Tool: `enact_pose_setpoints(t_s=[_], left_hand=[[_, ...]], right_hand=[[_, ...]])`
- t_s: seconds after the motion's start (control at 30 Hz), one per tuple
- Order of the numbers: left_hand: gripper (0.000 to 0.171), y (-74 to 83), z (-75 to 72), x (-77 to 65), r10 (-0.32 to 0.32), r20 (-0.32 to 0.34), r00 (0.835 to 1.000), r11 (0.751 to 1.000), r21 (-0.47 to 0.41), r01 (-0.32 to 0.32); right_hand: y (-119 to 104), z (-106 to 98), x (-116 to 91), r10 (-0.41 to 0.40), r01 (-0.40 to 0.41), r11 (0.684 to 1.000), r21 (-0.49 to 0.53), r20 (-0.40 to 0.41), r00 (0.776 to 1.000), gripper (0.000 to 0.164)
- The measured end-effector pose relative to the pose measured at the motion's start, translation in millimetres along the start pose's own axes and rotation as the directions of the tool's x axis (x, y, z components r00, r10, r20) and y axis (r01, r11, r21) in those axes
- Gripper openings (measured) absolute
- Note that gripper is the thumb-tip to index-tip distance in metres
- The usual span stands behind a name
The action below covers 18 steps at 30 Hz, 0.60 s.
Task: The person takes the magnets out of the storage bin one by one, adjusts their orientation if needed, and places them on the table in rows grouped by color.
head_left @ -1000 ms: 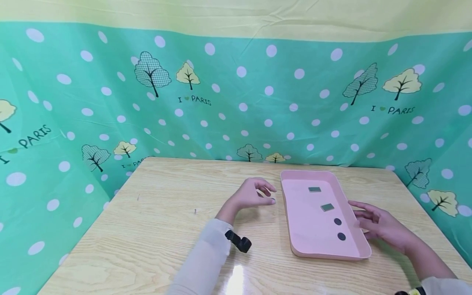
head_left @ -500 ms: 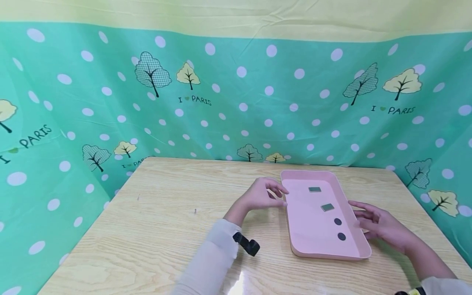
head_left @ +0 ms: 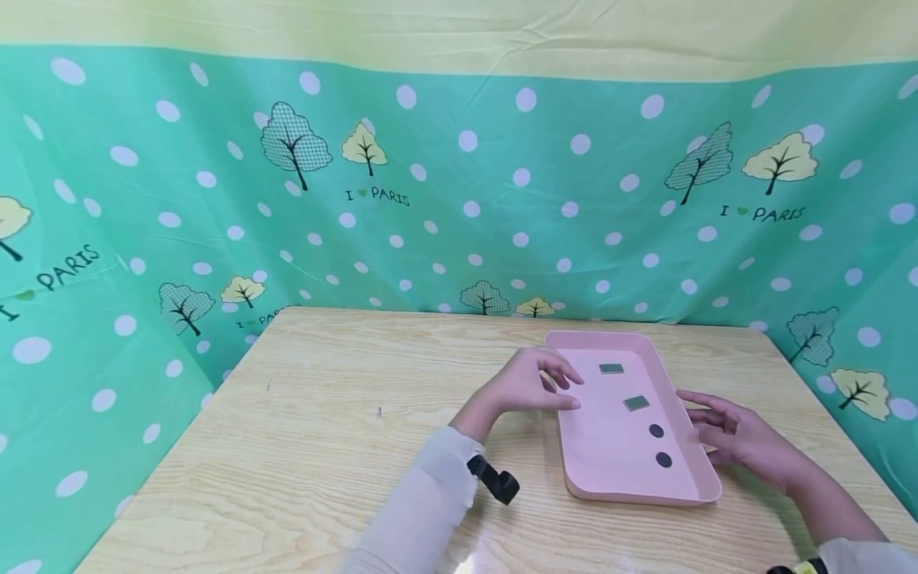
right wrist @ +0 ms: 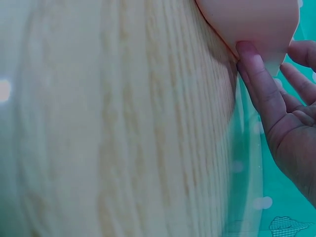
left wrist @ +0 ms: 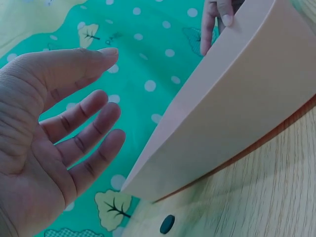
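A pink tray (head_left: pixel 610 446) lies on the table. In it are two grey-green rectangular pieces (head_left: pixel 612 369) and two dark round discs (head_left: pixel 664 460). My left hand (head_left: pixel 519 383) reaches over the tray's left rim, thumb and fingers apart; the left wrist view shows nothing between them. Another dark round disc (left wrist: pixel 167 224) lies on the table just outside the tray, hidden behind that hand in the head view. With its fingers bent loosely, my right hand (head_left: pixel 746 438) rests against the tray's right outer wall. Its fingertips touch the pink wall (right wrist: pixel 256 24) in the right wrist view.
The wooden table (head_left: pixel 301 446) stretches far to the left of the tray. A green dotted curtain (head_left: pixel 445 159) hangs close behind its back edge and along both sides. One small dark mark (head_left: pixel 379 411) shows on the wood.
My left hand has moved right, from beside the tray to over its left rim, with thumb and fingers spreading further apart. The right hand and the tray have stayed in place.
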<state>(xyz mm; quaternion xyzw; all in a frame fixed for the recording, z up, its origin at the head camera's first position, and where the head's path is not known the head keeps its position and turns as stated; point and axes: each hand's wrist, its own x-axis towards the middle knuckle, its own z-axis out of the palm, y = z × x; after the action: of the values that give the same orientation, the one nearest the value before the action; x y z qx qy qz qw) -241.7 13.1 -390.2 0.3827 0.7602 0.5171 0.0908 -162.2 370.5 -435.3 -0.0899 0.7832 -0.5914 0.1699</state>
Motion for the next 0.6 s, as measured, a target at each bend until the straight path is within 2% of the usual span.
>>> enact_pose_setpoints(t_s=[0.2, 0.6], left_hand=[[0.022, 3.3, 6.9, 7.3, 0.012, 0.042, 0.999, 0.997, 0.071, -0.015], [0.02, 8.8, 15.3, 23.5, 0.067, 0.086, 0.994, 0.988, 0.134, -0.078]], right_hand=[[-2, 1, 0, 0.021, -0.021, 1.0, -0.019, -0.016, 1.0, 0.061], [1, 1, 0, 0.022, -0.022, 1.0, -0.015, -0.022, 1.0, 0.06]])
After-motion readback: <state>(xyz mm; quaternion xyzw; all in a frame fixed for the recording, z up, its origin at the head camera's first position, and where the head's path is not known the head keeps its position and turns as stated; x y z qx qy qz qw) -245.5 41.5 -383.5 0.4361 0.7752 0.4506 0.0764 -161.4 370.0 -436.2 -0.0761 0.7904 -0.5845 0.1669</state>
